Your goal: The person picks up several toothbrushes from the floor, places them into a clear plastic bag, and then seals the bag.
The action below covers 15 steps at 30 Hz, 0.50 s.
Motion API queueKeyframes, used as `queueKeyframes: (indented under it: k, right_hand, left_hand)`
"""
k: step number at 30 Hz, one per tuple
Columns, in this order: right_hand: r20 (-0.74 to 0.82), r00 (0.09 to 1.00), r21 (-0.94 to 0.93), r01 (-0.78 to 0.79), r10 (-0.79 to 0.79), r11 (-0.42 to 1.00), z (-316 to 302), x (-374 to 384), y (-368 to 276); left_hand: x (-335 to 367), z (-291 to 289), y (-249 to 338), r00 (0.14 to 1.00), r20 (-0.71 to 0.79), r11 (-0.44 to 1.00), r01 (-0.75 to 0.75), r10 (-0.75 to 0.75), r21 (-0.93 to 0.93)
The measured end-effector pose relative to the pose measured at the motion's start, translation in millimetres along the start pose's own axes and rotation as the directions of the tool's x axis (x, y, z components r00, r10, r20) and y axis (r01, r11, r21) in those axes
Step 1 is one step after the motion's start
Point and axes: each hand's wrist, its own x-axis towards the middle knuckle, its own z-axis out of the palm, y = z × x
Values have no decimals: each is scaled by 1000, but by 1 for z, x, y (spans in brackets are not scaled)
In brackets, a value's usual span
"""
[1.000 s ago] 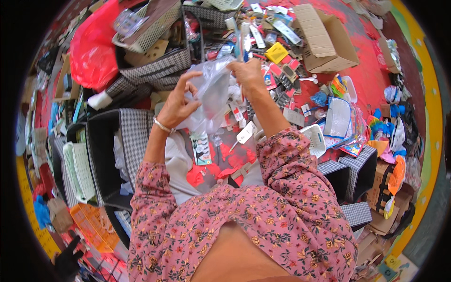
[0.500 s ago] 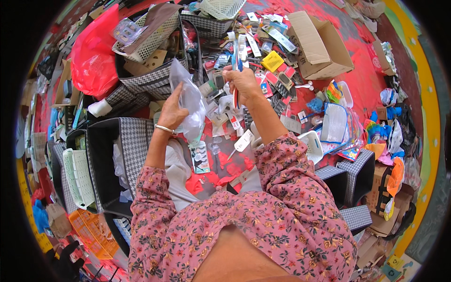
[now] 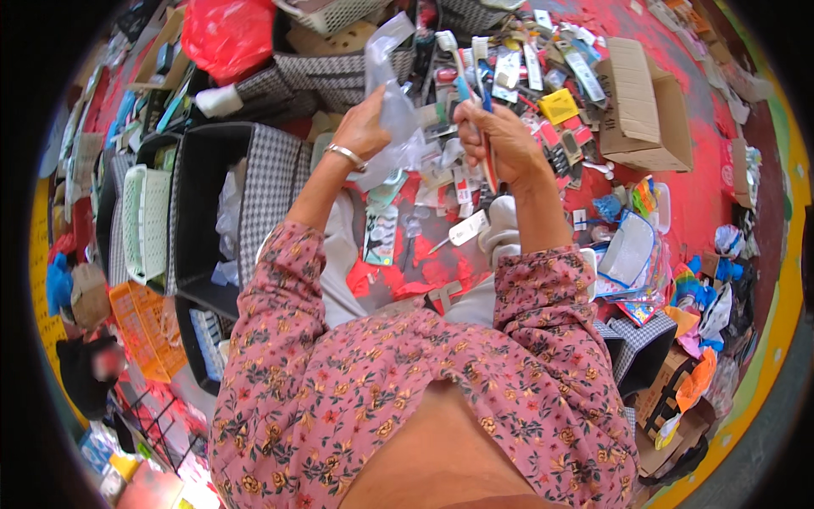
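In my left hand (image 3: 363,131) is a clear plastic bag (image 3: 398,123), limp and crumpled, its upper end standing above my fingers. My right hand (image 3: 506,146) is closed around a few toothbrushes (image 3: 463,78). Their white bristle heads point up and away from me, and coloured handles show below my fist. The bag and the brushes are apart. Between my legs lie a mint-coloured card packet (image 3: 381,235) and a white tag-shaped piece (image 3: 468,228). Beyond my right hand, small packaged goods are heaped around a yellow packet (image 3: 558,106).
An open cardboard box (image 3: 632,106) stands at the far right. Left of me are a black-lined houndstooth bin (image 3: 275,174), a pale green basket (image 3: 148,222) and an orange crate (image 3: 142,327). A red plastic bag (image 3: 227,38) sits farther back. Someone in dark clothing (image 3: 85,377) is at lower left.
The whole view has shifted, so most things appear farther right. My left hand and the plastic bag have moved slightly away from me. The toothbrush heads now show fanned apart.
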Motion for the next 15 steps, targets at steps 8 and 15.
queueKeyframes:
  k: [8, 15]
  right_hand:
    - [62, 986, -75, -150, 155, 986, 24, -7, 11]
    - [-84, 968, -185, -249, 237, 951, 31, 3, 28]
  left_hand:
    - [7, 9, 15, 995, 33, 992, 99, -97, -81]
    - [2, 12, 1, 997, -54, 996, -58, 54, -75]
